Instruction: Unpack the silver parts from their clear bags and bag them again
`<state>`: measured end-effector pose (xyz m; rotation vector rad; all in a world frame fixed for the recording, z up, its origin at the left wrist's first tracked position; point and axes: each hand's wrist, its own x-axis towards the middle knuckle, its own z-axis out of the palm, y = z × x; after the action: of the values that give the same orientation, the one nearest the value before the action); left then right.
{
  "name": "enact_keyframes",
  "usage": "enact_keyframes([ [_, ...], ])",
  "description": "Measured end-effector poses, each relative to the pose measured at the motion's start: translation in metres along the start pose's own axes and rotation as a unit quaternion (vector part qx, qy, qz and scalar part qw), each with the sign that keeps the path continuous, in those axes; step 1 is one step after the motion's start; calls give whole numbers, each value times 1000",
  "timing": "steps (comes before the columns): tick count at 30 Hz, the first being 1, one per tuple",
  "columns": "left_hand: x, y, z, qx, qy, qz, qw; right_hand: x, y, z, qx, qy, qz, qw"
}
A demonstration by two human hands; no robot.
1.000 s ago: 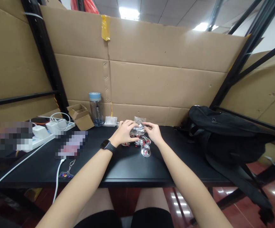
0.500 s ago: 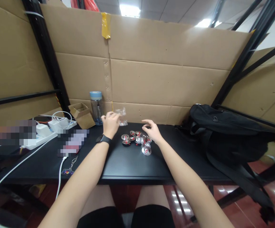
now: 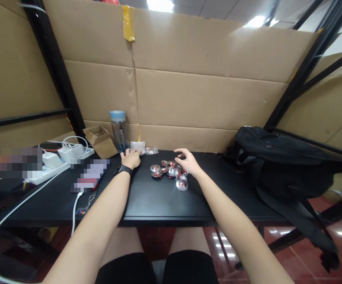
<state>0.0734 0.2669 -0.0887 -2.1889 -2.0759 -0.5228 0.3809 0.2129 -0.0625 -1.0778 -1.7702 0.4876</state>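
Note:
My left hand [image 3: 131, 158] rests at the back left of the black table, fingers spread, by a clear plastic bag [image 3: 137, 146] that leans near the cardboard wall. Its fingertips seem to touch the bag's lower edge; I cannot tell how firmly. A second small clear packet [image 3: 152, 150] lies just right of it. My right hand [image 3: 186, 161] is open, thumb and fingers apart, over the right side of a loose pile of small shiny cymbal-like metal discs [image 3: 155, 169] with red bits at their centres. One disc [image 3: 182, 185] lies nearest me.
A blue-lidded bottle [image 3: 119, 132] and an open cardboard box [image 3: 101, 142] stand at the back left. Farther left are a power strip [image 3: 48, 169] with white cables and a blurred phone [image 3: 90, 175]. A black bag [image 3: 286, 169] fills the right side. Cardboard walls [image 3: 185, 102] enclose the back.
My left hand has come down and left to the tabletop, and the plastic bag beneath its reach now sits lower and farther left. My right hand has barely moved.

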Motion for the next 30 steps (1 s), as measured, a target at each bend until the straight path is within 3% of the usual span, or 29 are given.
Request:
enact_keyframes([
  [5,-3,4,-5,5,28,-14,999,-1,-1,0,-29,-34,1,999],
  [11,-13,23,-28,13,154,-35,987,1,-2,-6,-84,-35,-22,996],
  [14,-14,33,-34,-8,125,60,990,2,-2,-9,-98,-31,-31,994],
  [17,-13,44,-22,-3,74,153,986,2,0,-8,-103,-33,-33,994],
  [23,-5,57,13,31,32,165,985,2,8,-6,-98,-25,-42,994],
  [30,-1,54,20,10,55,171,984,1,3,-4,-97,-35,-34,994],
])
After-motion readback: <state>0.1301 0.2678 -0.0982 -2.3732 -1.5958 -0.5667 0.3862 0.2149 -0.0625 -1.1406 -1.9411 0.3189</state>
